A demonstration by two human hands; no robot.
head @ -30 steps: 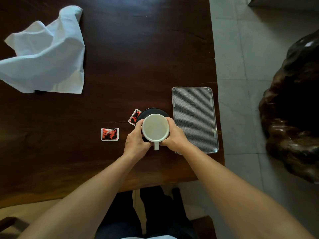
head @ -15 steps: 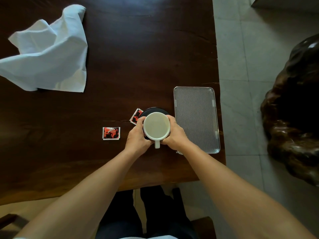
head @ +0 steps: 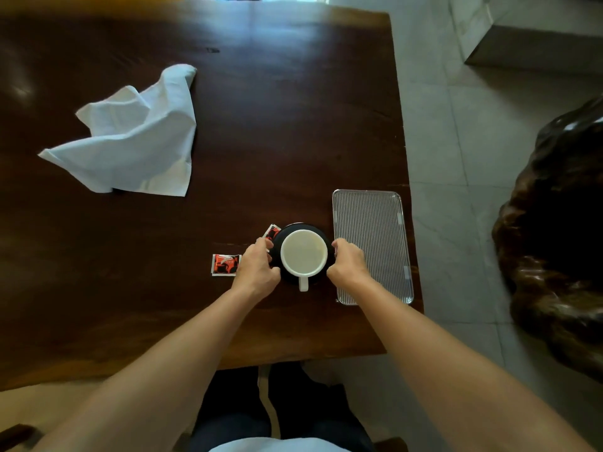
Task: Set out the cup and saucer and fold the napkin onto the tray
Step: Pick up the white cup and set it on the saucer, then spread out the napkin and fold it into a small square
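A white cup (head: 303, 252) stands on a black saucer (head: 299, 227) near the table's front right, with its handle pointing toward me. My left hand (head: 257, 269) curls against the saucer's left rim. At the saucer's right rim sits my right hand (head: 347, 265), fingers bent. Neither hand touches the cup. A ribbed metal tray (head: 372, 220) lies just right of the saucer, with nothing on it. The white napkin (head: 137, 141) lies crumpled and unfolded at the far left of the table.
Two red-and-black packets lie left of the saucer, one (head: 225, 264) flat by my left hand and one (head: 271, 231) partly tucked under the saucer's edge. The dark wooden table (head: 277, 125) ends just right of the tray. A dark carved wooden mass (head: 554, 239) stands on the tiled floor.
Both hands have let go of the cup and moved apart to the saucer's rim. The cup now rests on the saucer. My view has tilted up, showing more of the table.
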